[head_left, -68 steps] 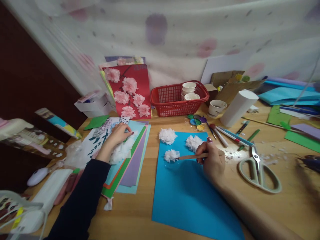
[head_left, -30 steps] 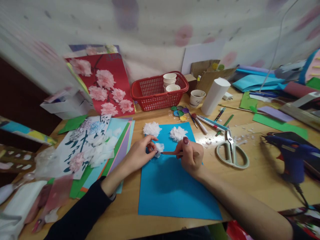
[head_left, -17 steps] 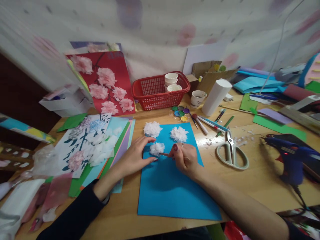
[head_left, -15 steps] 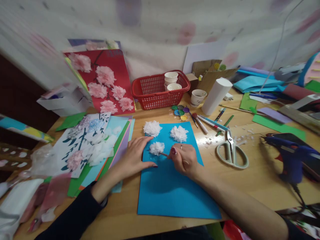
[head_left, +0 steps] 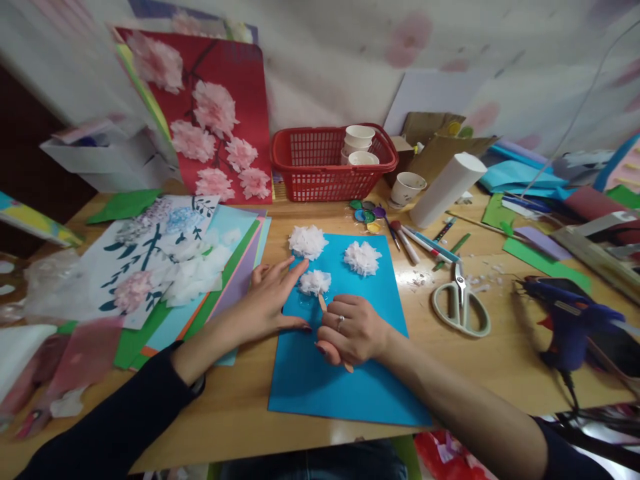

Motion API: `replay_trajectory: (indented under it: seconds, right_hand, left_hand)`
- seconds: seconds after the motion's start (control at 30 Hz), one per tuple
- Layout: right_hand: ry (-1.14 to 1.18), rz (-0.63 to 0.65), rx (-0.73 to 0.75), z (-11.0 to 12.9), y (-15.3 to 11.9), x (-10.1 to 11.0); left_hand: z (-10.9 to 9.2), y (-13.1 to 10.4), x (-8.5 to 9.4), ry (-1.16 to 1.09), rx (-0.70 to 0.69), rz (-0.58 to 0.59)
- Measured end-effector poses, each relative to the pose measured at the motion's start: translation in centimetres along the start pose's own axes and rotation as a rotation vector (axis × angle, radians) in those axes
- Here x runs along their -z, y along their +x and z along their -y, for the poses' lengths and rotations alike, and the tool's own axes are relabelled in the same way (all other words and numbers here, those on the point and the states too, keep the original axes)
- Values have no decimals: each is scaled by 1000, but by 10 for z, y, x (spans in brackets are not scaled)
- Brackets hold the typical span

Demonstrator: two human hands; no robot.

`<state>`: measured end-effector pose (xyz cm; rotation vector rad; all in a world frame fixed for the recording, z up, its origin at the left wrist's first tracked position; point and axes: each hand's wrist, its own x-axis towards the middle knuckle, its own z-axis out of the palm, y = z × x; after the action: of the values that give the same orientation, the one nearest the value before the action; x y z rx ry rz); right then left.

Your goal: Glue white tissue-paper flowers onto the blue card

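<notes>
While the right hand [head_left: 353, 330] is fisted round a thin tan wooden stick [head_left: 322, 303], the left hand [head_left: 270, 293] lies with thumb and fingers spread across the left edge of a rectangular bright-blue paper sheet [head_left: 345, 397]. From where I stand, the stick's far tip is at the near side of a small ruffled white flower [head_left: 315, 283], set on the sheet by its left edge; can't tell if they touch. Larger ruffled white flower [head_left: 307, 242] covers the sheet's back left corner, another white flower [head_left: 362, 258] sits by the back right corner. Off the sheet's right edge: grey-handled metal scissors [head_left: 461, 307], then a dark-blue glue gun [head_left: 570, 320] toward the wooden table [head_left: 240, 420]'s front right. Left of the sheet, fanned coloured papers [head_left: 243, 257]. Along the table's back edge, red plastic mesh basket [head_left: 333, 180] holding white cups [head_left: 360, 139]; red card with pink flowers [head_left: 250, 93] stands left of it.
</notes>
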<state>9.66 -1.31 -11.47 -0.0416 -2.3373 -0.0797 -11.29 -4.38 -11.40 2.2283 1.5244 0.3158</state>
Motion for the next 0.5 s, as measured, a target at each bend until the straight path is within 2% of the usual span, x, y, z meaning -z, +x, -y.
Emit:
replay_trajectory:
  seconds: [0.2, 0.3, 0.37, 0.5]
  right_hand:
    - [-33, -8, 43, -1, 1, 0]
    - [-7, -38, -38, -4, -1, 8]
    - [56, -118, -153, -8, -5, 14]
    - [197, -414, -312, -10, -15, 18]
  left_hand:
    - [-7, 1, 4, 14, 38, 28]
    - [-10, 2, 6, 5, 78, 40]
    - [-10, 3, 6, -2, 88, 40]
    - [-8, 3, 5, -28, 77, 24]
